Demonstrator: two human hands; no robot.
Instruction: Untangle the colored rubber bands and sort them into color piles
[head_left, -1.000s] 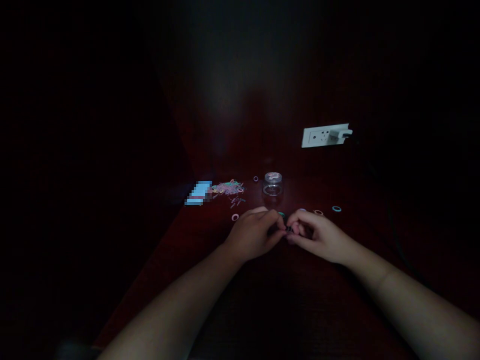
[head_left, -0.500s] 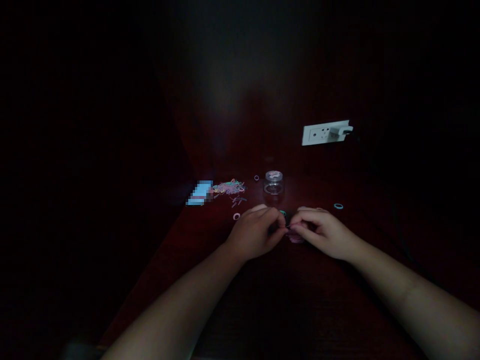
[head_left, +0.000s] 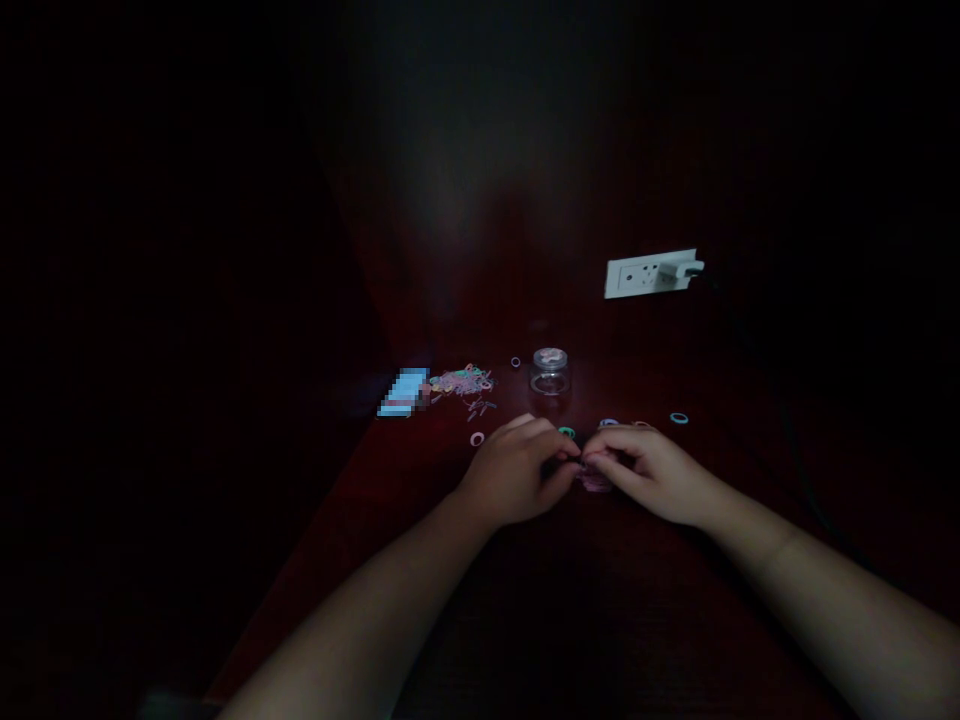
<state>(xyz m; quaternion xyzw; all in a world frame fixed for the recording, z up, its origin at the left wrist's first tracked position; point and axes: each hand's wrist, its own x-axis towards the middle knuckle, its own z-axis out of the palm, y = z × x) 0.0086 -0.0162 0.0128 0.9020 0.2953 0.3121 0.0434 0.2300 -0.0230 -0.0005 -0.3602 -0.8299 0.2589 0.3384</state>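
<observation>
My left hand (head_left: 517, 468) and my right hand (head_left: 652, 470) meet fingertip to fingertip over the dark red table. Both are pinched closed on something small between them, too tiny and dim to make out. Just under the fingertips lies a bunch of pink bands (head_left: 596, 482). Beyond the hands are a green band (head_left: 567, 432) and a purple band (head_left: 608, 423). A pink band (head_left: 478, 439) rests left of my left hand. Farther back, a heap of mixed coloured bands (head_left: 461, 381) is spread out.
A clear lidded jar (head_left: 550, 372) stands behind the hands. The lit phone (head_left: 404, 392) lies at the table's left edge. A teal band (head_left: 679, 418) is at the right. On the back wall, a white socket (head_left: 651, 274) holds a plug with a dark cable.
The fingertips of my hands have come closer together. More of the purple band beyond my right hand shows. The whole view has shifted slightly, with the scene a little lower.
</observation>
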